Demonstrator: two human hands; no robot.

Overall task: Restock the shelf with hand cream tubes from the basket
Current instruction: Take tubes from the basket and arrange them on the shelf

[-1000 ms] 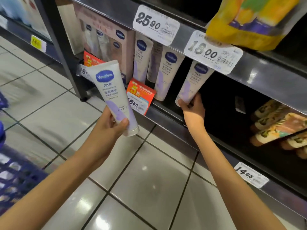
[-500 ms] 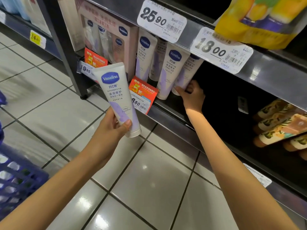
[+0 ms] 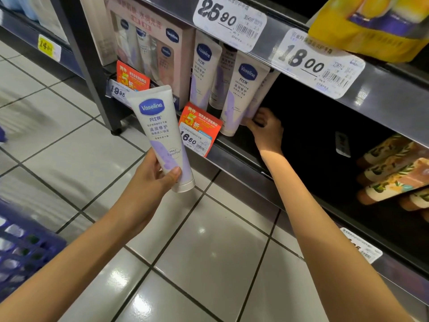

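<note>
"Vaseline" on tube (image 3: 160, 133); 25.90 tag (image 3: 229, 22), 18.00 tag (image 3: 318, 63), 16.50 tag (image 3: 196, 140)

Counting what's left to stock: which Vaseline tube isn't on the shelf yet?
The tube gripped near its cap by the left hand, over the floor tiles; the other tubes stand on the shelf.

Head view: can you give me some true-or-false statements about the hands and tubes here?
1. The left hand holds a tube. True.
2. That tube stands on the shelf. False: it is held in the air above the floor.
3. A basket shows at lower left. True.
4. The right hand reaches into the basket. False: it grips the lower end of a second tube on the shelf.
</note>
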